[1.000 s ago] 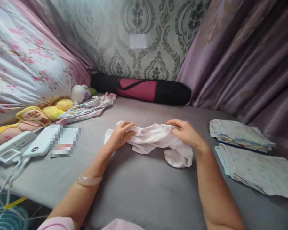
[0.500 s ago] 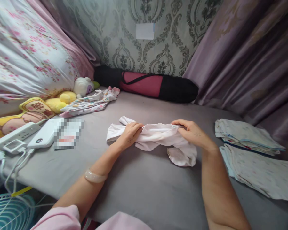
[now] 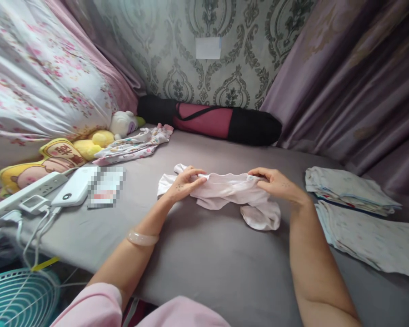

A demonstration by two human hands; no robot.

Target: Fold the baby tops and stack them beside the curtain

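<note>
Two sets of fingers pinch the pale garment (image 3: 225,193), left hand (image 3: 181,186) at ten o'clock, right hand (image 3: 280,185) at two; its slack four-o'clock end (image 3: 262,219) could drag, twisting it.

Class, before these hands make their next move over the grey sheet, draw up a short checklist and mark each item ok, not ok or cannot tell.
1. Left hand has hold of the pale pink cloth garment: ok, thumb and fingers pinch its upper edge.
2. Right hand has hold too: ok, it grips the other end of that edge.
3. Garment lies smooth: not ok, it is creased, with one part bunched below the right hand.
4. Garment is apart from the folded white printed cloths: ok, grey sheet shows between.
5. Garment's underside is unmarked: cannot tell, it is hidden.
</note>
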